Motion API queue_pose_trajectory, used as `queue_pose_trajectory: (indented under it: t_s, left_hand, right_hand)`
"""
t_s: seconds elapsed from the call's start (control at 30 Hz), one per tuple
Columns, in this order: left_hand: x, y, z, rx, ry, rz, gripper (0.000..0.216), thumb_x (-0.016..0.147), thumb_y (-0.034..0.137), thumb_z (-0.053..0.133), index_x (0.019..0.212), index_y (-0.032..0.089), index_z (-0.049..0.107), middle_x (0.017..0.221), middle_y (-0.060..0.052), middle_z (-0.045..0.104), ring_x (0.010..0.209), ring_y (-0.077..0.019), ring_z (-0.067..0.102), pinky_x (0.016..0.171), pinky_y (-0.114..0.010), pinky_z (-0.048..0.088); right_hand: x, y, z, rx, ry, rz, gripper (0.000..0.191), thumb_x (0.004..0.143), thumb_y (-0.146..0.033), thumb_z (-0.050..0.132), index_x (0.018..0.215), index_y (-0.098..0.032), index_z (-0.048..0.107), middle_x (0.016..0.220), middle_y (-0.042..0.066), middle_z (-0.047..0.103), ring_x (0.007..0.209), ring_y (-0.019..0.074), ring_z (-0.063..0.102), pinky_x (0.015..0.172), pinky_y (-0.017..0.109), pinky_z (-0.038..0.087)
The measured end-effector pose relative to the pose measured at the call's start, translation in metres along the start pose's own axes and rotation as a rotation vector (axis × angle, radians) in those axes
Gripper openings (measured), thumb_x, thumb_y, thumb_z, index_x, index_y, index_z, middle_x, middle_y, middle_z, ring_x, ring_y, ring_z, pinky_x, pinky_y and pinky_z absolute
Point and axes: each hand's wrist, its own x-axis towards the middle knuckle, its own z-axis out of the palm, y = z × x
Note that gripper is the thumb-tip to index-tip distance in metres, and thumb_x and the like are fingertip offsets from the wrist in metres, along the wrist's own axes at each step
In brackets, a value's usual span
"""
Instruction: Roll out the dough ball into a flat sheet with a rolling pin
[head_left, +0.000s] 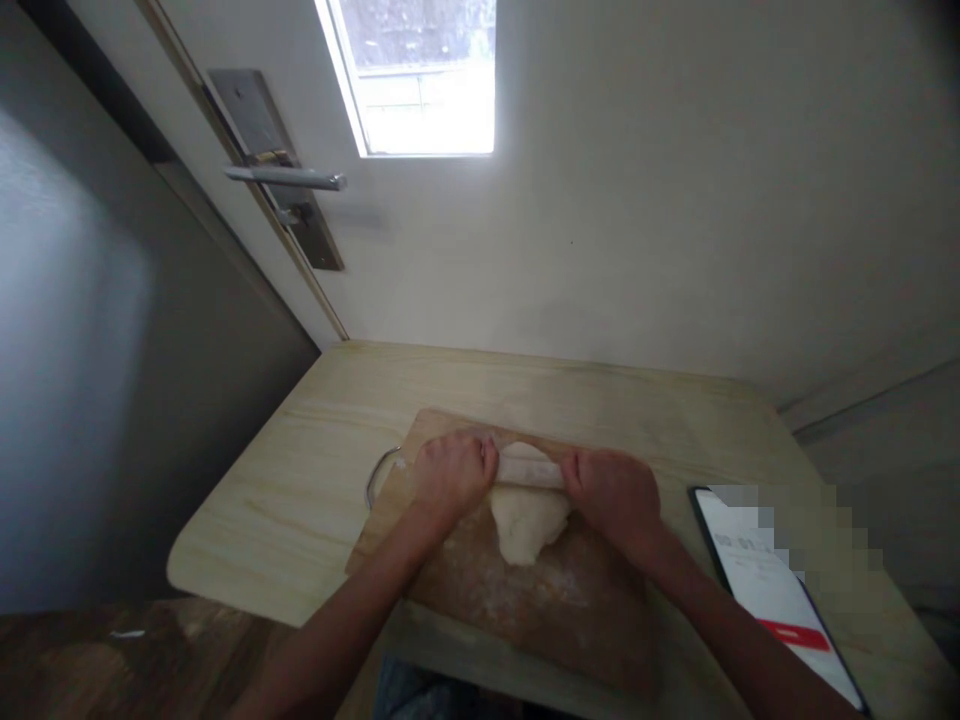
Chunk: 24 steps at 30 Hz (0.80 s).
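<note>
A pale rolling pin [529,472] lies across the upper part of a flattened piece of dough [527,525]. My left hand [456,468] is closed round the pin's left end, and my right hand [615,490] grips its right end. Dough shows both beyond the pin and on my side of it, with an uneven outline. Underneath is a wooden cutting board [495,610] dusted with flour. The ends of the pin are hidden inside my fists.
The board rests on a light wooden table [300,500], its metal handle [379,478] at the left. A tablet or phone [780,600] with a lit screen lies at the right, partly blurred out. Behind stands a white door with a lever handle [285,178] and a small window [427,80].
</note>
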Motion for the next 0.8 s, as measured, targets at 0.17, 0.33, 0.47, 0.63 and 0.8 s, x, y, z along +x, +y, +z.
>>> queue_pose_trajectory:
  t_s: [0.17, 0.33, 0.47, 0.63, 0.8]
  left_hand:
    - [0.021, -0.002, -0.003, 0.0, -0.073, 0.04, 0.055, 0.081, 0.04, 0.017, 0.075, 0.014, 0.066, 0.072, -0.012, 0.064, 0.07, -0.0225, 0.058, 0.058, -0.03, 0.039]
    - [0.023, -0.003, 0.0, 0.0, -0.054, 0.062, 0.056, 0.082, 0.038, 0.016, 0.076, 0.014, 0.066, 0.074, -0.013, 0.064, 0.07, -0.0234, 0.059, 0.058, -0.032, 0.04]
    - [0.016, -0.001, 0.002, -0.01, 0.005, 0.016, 0.053, 0.082, 0.036, 0.017, 0.078, 0.013, 0.065, 0.076, -0.013, 0.064, 0.073, -0.0216, 0.058, 0.061, -0.031, 0.04]
    - [0.002, 0.0, 0.001, -0.04, 0.079, 0.012, 0.052, 0.083, 0.035, 0.017, 0.08, 0.012, 0.064, 0.078, -0.013, 0.063, 0.073, -0.0207, 0.058, 0.062, -0.031, 0.039]
    - [-0.02, -0.002, 0.001, -0.034, 0.156, 0.055, 0.051, 0.084, 0.034, 0.017, 0.077, 0.013, 0.062, 0.075, -0.012, 0.063, 0.071, -0.0205, 0.057, 0.064, -0.032, 0.037]
  right_hand:
    - [0.013, 0.004, -0.02, -0.034, -0.208, -0.175, 0.034, 0.08, -0.024, 0.029, 0.081, -0.017, 0.062, 0.077, 0.009, 0.064, 0.069, 0.0215, 0.059, 0.054, 0.027, 0.035]
    - [0.011, 0.003, -0.019, -0.022, -0.187, -0.153, 0.036, 0.08, -0.024, 0.027, 0.082, -0.017, 0.062, 0.08, 0.01, 0.064, 0.072, 0.0207, 0.059, 0.056, 0.026, 0.035]
    - [0.007, 0.0, -0.009, 0.038, -0.071, -0.027, 0.044, 0.081, -0.029, 0.022, 0.076, -0.015, 0.063, 0.076, 0.011, 0.064, 0.07, 0.0203, 0.059, 0.056, 0.027, 0.036]
    - [-0.001, -0.002, -0.007, 0.087, 0.016, 0.024, 0.047, 0.081, -0.032, 0.021, 0.076, -0.015, 0.065, 0.076, 0.01, 0.065, 0.069, 0.0192, 0.059, 0.057, 0.027, 0.036]
    - [-0.019, -0.004, -0.008, 0.103, 0.074, 0.024, 0.048, 0.083, -0.033, 0.02, 0.078, -0.016, 0.064, 0.078, 0.01, 0.065, 0.068, 0.017, 0.058, 0.057, 0.025, 0.034]
